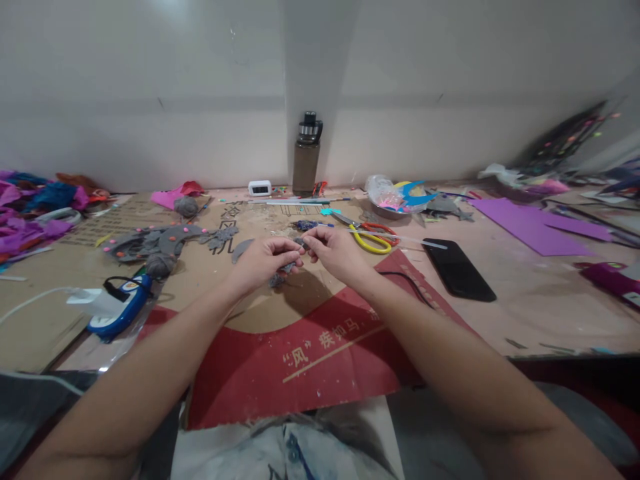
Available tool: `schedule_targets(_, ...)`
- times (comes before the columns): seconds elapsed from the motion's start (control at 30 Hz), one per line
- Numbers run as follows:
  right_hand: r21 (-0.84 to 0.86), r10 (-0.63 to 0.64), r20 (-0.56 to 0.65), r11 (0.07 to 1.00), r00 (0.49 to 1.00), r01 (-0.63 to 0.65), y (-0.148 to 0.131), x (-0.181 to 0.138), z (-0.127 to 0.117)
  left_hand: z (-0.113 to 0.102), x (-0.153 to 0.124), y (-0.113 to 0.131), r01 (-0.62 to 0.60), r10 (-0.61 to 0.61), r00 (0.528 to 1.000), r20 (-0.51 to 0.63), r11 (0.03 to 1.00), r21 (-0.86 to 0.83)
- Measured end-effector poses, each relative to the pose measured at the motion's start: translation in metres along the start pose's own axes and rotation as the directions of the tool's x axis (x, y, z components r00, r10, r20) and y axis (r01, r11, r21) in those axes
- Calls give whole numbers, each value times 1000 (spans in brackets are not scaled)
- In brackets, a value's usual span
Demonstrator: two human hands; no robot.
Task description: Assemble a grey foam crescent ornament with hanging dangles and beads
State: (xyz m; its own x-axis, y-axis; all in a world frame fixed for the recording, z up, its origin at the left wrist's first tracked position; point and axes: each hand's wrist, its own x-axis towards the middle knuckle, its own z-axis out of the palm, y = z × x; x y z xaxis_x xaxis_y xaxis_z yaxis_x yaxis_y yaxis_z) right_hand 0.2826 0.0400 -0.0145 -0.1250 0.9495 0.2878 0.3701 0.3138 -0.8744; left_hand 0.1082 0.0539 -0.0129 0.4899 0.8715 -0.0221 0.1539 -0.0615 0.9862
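My left hand (pixel 264 262) and my right hand (pixel 336 252) meet above a red and brown cardboard sheet (pixel 320 360). Both pinch a small grey felt piece (pixel 300 244) between their fingertips. More grey felt hangs under the left hand's fingers. A grey felt shape (pixel 241 249) lies flat just left of the hands. Yellow and red scissors (pixel 371 236) rest close behind the right hand.
A black phone (pixel 458 269) lies to the right. A blue glue gun (pixel 120 308) with white cable sits at the left. Grey felt cutouts with pink dots (pixel 155 241), a water bottle (pixel 306 156), a small white clock (pixel 259 188), purple sheets (pixel 530 225) and coloured scraps (pixel 30 213) surround the work area.
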Motion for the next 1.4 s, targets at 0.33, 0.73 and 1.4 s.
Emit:
schedule_targets(0.33,50,23,6,998,1000,-23,3,3,0,-1,1,0,-18,18,1000,16,1000,13)
schedule_targets(0.73,40,-109,-69,993,992,112,7,3,-2,0,2,1,-36,35,999,-24,997,-62)
schedule_targets(1.4,-27,-66,-42,998,997,65,10,5,0,-4,4,-3,11,-12,1000,-14,999,-49)
